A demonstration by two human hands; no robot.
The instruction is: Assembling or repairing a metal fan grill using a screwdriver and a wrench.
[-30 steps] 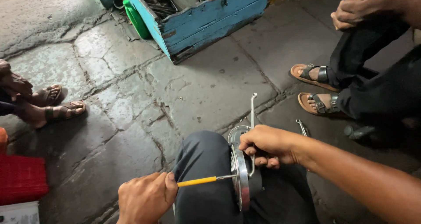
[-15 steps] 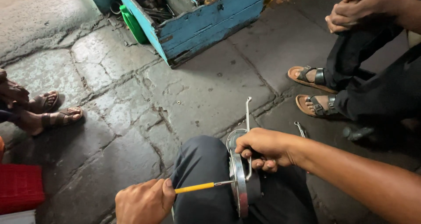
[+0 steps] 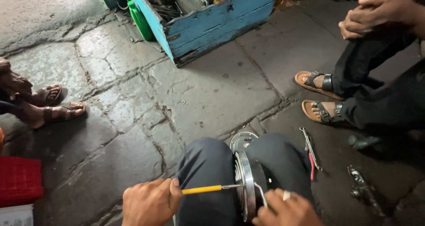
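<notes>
My left hand (image 3: 150, 204) fists the yellow screwdriver (image 3: 208, 189), tip against the metal disc (image 3: 246, 186); my right hand (image 3: 285, 209) clamps the disc steady between my knees.

Cracked grey stone floor (image 3: 221, 93) under dim light, with a worn blue wooden toolbox (image 3: 221, 22) resting on it.

Metal disc (image 3: 246, 181) between the knees, toolbox (image 3: 212, 20) ahead, spanner (image 3: 310, 147) right.

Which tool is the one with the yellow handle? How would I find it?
Look at the bottom middle, where dark-trousered knees clamp a round metal disc. The left hand holds a screwdriver pointing at that disc. It is the only tool with a bright yellow shaft.
</notes>
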